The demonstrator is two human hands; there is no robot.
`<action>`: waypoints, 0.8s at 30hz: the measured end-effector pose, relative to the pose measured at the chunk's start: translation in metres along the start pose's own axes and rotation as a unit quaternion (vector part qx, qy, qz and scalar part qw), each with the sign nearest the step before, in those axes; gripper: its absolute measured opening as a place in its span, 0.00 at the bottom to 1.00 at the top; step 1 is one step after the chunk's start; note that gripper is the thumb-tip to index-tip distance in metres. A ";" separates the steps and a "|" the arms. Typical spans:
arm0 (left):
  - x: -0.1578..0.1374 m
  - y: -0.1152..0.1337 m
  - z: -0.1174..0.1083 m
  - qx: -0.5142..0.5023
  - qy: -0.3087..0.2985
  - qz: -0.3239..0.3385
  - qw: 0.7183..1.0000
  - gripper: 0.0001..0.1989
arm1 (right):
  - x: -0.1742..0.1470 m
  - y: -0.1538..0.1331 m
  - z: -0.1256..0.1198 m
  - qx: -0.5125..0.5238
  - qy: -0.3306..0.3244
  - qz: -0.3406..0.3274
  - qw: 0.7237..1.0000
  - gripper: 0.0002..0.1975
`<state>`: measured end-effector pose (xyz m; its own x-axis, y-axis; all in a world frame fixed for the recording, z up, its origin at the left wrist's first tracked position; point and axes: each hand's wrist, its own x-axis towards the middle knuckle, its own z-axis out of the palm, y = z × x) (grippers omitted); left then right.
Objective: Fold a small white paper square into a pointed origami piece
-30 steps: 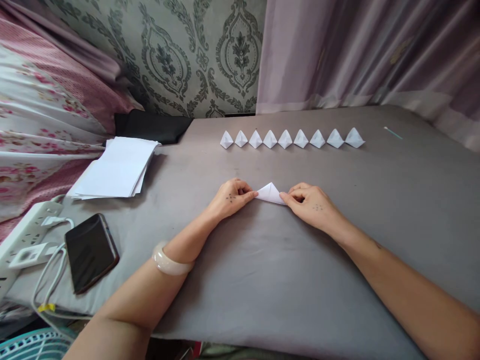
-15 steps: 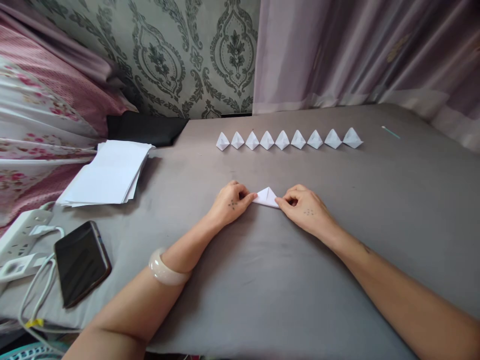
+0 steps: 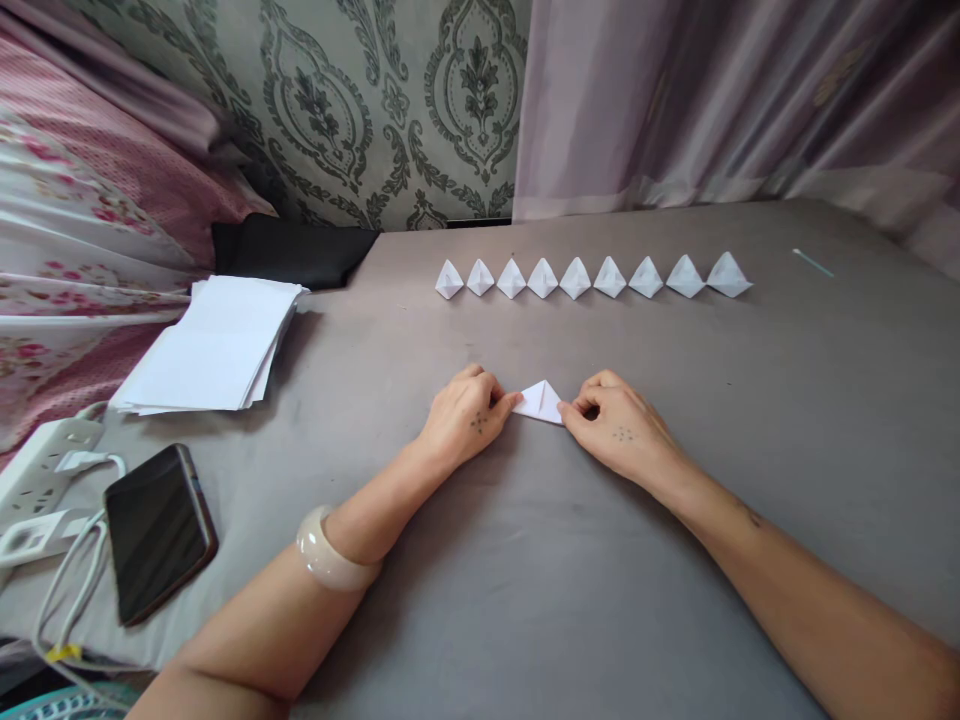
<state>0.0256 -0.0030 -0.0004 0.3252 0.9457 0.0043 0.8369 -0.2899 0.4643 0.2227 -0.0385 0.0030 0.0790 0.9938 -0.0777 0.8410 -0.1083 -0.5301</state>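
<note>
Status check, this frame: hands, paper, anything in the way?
Left hand and right hand pinching opposite ends of folded paper. Paper creased, peak pointing away. Row of nine folded pieces beyond, not in the way.

Bare forearms (image 3: 780,560) slanting inward from the near edge of the grey surface (image 3: 525,630), left hand (image 3: 469,415) and right hand (image 3: 621,430) facing each other, fingertips (image 3: 514,400) pinched, backs upward.

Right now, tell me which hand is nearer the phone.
Left. The left hand is beyond and right of the phone, at one end of the folded paper; the right hand, farther right, is at the other.
</note>
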 end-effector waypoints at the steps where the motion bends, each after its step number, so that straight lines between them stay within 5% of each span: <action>1: 0.000 0.001 0.000 0.002 -0.001 -0.002 1.000 0.15 | 0.000 0.000 0.000 -0.002 -0.001 0.002 1.000 0.14; 12: 0.003 0.000 -0.001 -0.006 -0.003 -0.006 1.000 0.13 | 0.008 0.003 -0.003 -0.011 -0.024 -0.009 1.000 0.15; 16: 0.003 -0.002 0.003 0.000 0.048 0.132 0.990 0.09 | 0.016 0.004 -0.014 0.007 -0.090 -0.038 0.995 0.17; 19: 0.004 -0.002 0.006 0.009 0.018 0.251 0.968 0.15 | 0.017 0.003 -0.028 0.024 -0.138 -0.024 0.990 0.20; 24: 0.004 -0.002 0.006 0.003 -0.016 0.262 0.965 0.19 | 0.016 0.009 -0.037 0.073 -0.186 -0.035 0.979 0.17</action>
<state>0.0281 0.0005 -0.0063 0.7179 0.6635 0.2106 0.5558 -0.7285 0.4005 0.2516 -0.0223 0.0282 -0.1991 0.9247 -0.3245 0.7499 -0.0694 -0.6579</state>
